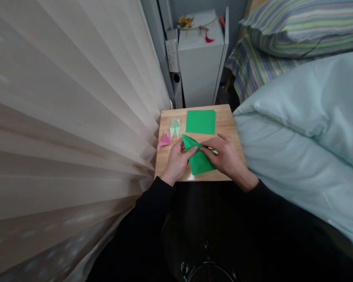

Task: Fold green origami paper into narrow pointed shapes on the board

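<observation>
Between my two hands is a green sheet of origami paper [200,163], partly folded, over the front part of a small wooden table [226,117]. My left hand [178,159] pinches its left side, thumb on top and fingers behind. From the right, my right hand [223,153] grips the fold near the paper's middle between thumb and forefinger. Its right end is partly covered by that hand. Just beyond lies a stack of green paper [200,122]. Left of it are pale green folded paper pieces [175,127] and a pink folded paper piece [164,139].
A pleated curtain [106,117] hangs along the table's left side. On the right is a bed with a pale blue quilt [297,129] and a striped pillow [308,27]. Behind the table stands a white cabinet [201,70] with a red tassel [208,38] on top.
</observation>
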`<state>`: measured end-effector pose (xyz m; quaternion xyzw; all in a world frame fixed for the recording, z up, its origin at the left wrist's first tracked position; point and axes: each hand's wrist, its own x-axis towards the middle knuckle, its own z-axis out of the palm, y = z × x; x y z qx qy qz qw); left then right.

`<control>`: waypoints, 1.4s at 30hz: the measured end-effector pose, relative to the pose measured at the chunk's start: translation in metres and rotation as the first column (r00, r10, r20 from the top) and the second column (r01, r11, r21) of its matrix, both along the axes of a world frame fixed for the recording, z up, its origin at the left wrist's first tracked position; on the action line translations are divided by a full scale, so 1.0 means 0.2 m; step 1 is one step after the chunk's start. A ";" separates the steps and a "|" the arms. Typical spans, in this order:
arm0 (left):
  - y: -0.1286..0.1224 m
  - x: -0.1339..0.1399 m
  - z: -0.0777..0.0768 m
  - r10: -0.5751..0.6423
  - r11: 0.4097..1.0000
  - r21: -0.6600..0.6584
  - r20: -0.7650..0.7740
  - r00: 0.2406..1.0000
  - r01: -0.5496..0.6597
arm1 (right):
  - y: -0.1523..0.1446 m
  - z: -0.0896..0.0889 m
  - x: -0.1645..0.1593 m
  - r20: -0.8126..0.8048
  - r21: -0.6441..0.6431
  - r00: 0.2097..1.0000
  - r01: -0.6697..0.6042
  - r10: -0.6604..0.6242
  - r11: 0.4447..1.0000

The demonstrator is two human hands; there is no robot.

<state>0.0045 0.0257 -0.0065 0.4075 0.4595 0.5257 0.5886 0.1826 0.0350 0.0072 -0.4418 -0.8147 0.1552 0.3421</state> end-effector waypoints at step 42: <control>0.02 -0.05 0.03 0.069 0.996 0.073 -0.268 0.961 -0.052 | 0.03 0.11 0.03 -0.121 -0.345 0.993 -0.045 0.003 0.937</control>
